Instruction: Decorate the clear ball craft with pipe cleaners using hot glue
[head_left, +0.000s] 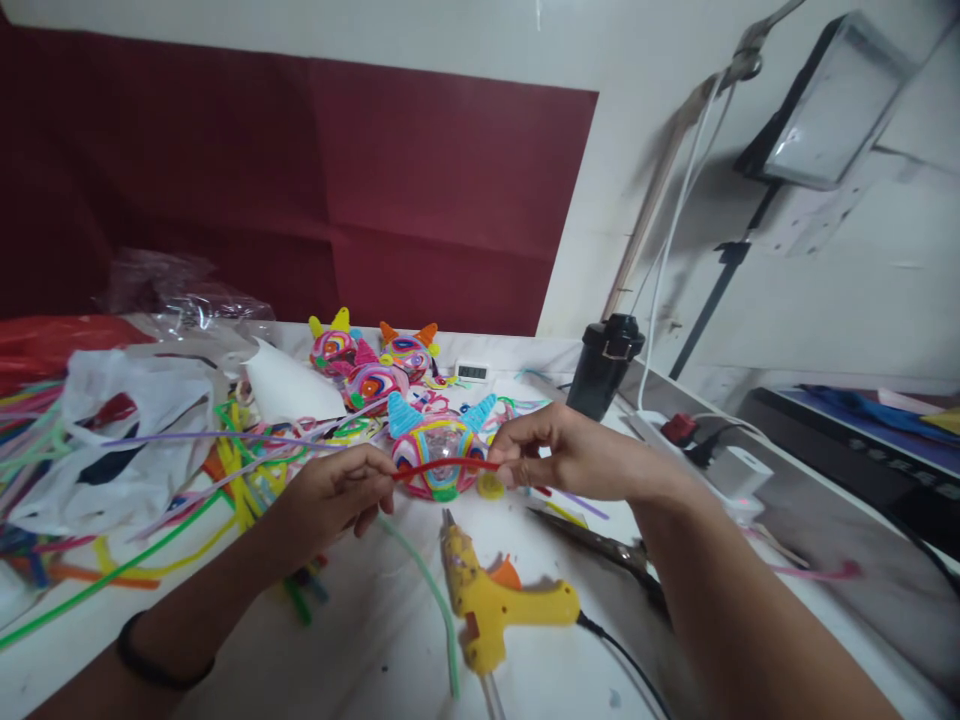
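Both my hands hold a thin red pipe cleaner [444, 466] stretched level between them above a white table [375, 640]. My left hand [337, 495] pinches its left end with the fingers curled. My right hand [547, 450] pinches its right end. Just behind the strand sits a round craft ball [435, 445] wound in many colours, with two blue horns. A yellow glue gun [495, 600] lies on the table in front of my hands, its nozzle pointing away from me.
Three more horned balls [371, 365] stand further back, by a small digital display [472, 372]. Loose coloured pipe cleaners [172, 480] and plastic bags [127, 420] cover the left side. Pliers [600, 545], a black bottle [604, 365] and a power strip [690, 432] lie at the right.
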